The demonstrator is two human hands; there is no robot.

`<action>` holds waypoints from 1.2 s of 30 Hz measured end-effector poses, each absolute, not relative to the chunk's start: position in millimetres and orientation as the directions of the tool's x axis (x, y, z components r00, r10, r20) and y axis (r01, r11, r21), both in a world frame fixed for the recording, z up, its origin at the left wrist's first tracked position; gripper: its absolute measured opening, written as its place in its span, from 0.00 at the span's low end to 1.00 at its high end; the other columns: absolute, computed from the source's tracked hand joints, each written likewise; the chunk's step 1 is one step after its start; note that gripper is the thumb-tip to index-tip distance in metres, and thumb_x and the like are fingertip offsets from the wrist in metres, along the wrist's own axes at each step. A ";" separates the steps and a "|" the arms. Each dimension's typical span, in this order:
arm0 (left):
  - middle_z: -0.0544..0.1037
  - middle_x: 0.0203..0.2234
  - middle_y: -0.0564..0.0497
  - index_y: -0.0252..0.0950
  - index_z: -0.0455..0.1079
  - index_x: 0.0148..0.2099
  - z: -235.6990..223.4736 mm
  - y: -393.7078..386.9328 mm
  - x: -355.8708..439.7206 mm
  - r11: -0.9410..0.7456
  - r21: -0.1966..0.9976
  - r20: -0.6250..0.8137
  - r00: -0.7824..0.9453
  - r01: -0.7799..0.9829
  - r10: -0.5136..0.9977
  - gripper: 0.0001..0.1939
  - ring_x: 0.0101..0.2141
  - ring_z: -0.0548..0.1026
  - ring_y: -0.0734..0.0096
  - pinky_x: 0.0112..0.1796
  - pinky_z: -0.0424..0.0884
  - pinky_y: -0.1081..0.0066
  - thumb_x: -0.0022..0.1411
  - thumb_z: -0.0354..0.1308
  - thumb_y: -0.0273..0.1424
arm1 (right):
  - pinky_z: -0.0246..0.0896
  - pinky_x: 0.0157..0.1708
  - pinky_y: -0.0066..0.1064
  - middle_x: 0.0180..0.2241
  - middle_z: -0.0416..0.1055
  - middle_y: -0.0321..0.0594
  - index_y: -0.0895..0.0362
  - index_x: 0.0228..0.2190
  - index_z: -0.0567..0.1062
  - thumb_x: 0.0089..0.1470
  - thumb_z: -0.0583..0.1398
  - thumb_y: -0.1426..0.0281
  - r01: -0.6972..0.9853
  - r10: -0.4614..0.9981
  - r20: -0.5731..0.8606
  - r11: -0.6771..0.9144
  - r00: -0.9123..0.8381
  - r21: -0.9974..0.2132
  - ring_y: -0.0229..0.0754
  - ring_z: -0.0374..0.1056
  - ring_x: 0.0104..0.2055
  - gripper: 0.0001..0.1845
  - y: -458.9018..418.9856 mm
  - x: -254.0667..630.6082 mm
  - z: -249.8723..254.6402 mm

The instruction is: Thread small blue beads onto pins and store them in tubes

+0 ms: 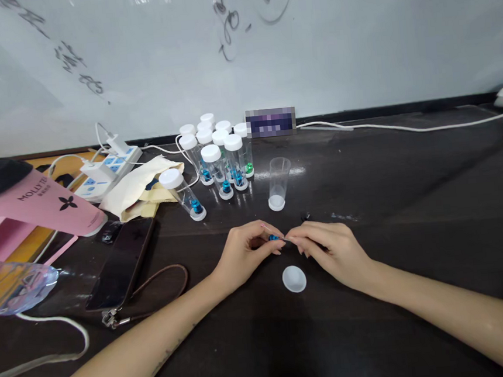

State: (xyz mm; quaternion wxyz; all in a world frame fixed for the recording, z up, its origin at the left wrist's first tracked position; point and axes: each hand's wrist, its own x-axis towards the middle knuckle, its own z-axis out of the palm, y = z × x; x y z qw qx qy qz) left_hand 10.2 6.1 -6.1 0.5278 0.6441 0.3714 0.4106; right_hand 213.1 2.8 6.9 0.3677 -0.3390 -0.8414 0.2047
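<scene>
My left hand (250, 247) pinches a small blue piece (274, 237) between thumb and forefinger. It resembles the blue items inside the tubes, but its kind is too small to make out. My right hand (329, 243) meets it from the right, fingertips closed around a thin dark end by the blue piece. Just below the hands a loose white cap (294, 279) lies on the table. Beyond them stands an uncapped clear tube (279, 180) with a white base. Several capped clear tubes (224, 167) with blue or green pieces inside stand behind to the left.
A pink cup (45, 198), a phone (121, 264) with a wrist strap, a clear plastic cup (17, 285), a yellowish cloth (139, 186) and a power strip (107, 174) crowd the left side. A white cable (405, 130) runs along the back below the whiteboard (353, 44).
</scene>
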 end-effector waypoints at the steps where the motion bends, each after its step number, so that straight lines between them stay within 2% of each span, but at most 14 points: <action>1: 0.77 0.33 0.46 0.33 0.76 0.37 -5.8 5.7 10.6 -0.181 0.982 0.148 0.386 0.050 0.911 0.09 0.28 0.76 0.71 0.31 0.74 0.70 0.57 0.62 0.33 | 0.63 0.27 0.26 0.25 0.72 0.35 0.58 0.36 0.76 0.62 0.54 0.74 0.421 0.729 0.473 0.677 -0.494 -0.604 0.34 0.68 0.25 0.10 3.0 212.9 6.6; 6: 0.76 0.31 0.48 0.32 0.75 0.34 -3.6 6.8 12.6 -0.126 0.992 0.120 0.363 -0.008 0.924 0.07 0.26 0.75 0.73 0.30 0.74 0.71 0.57 0.62 0.32 | 0.65 0.30 0.27 0.28 0.74 0.36 0.57 0.37 0.75 0.61 0.57 0.71 0.457 0.743 0.479 0.667 -0.468 -0.588 0.36 0.70 0.26 0.06 4.1 211.4 3.5; 10: 0.76 0.26 0.50 0.31 0.74 0.34 -1.4 10.4 11.5 -0.020 0.998 0.039 0.357 -0.057 0.933 0.07 0.26 0.74 0.73 0.31 0.73 0.72 0.57 0.62 0.31 | 0.67 0.38 0.32 0.40 0.73 0.43 0.57 0.40 0.74 0.59 0.59 0.74 0.485 0.689 0.566 0.723 -0.453 -0.492 0.42 0.71 0.39 0.06 3.9 211.2 2.1; 13: 0.75 0.25 0.50 0.31 0.74 0.35 -1.5 12.2 10.2 0.023 0.996 0.008 0.332 -0.090 0.943 0.08 0.26 0.75 0.73 0.31 0.73 0.72 0.56 0.63 0.31 | 0.67 0.43 0.35 0.42 0.71 0.44 0.57 0.41 0.73 0.58 0.59 0.77 0.516 0.659 0.626 0.739 -0.417 -0.434 0.43 0.70 0.44 0.09 3.9 211.3 2.0; 26: 0.76 0.27 0.50 0.31 0.73 0.33 -2.3 11.7 10.2 0.042 0.988 0.006 0.300 -0.151 0.954 0.09 0.25 0.75 0.73 0.30 0.73 0.72 0.54 0.65 0.33 | 0.68 0.41 0.37 0.40 0.71 0.43 0.55 0.39 0.76 0.59 0.58 0.78 0.524 0.698 0.624 0.700 -0.353 -0.486 0.43 0.70 0.41 0.09 4.3 212.3 2.1; 36: 0.76 0.26 0.51 0.32 0.74 0.34 -1.7 10.5 10.5 0.015 0.992 0.022 0.292 -0.125 0.956 0.08 0.25 0.75 0.73 0.30 0.73 0.72 0.54 0.65 0.32 | 0.65 0.29 0.32 0.31 0.71 0.39 0.55 0.37 0.77 0.59 0.58 0.77 0.466 0.722 0.598 0.687 -0.348 -0.558 0.39 0.69 0.31 0.09 3.9 214.8 0.4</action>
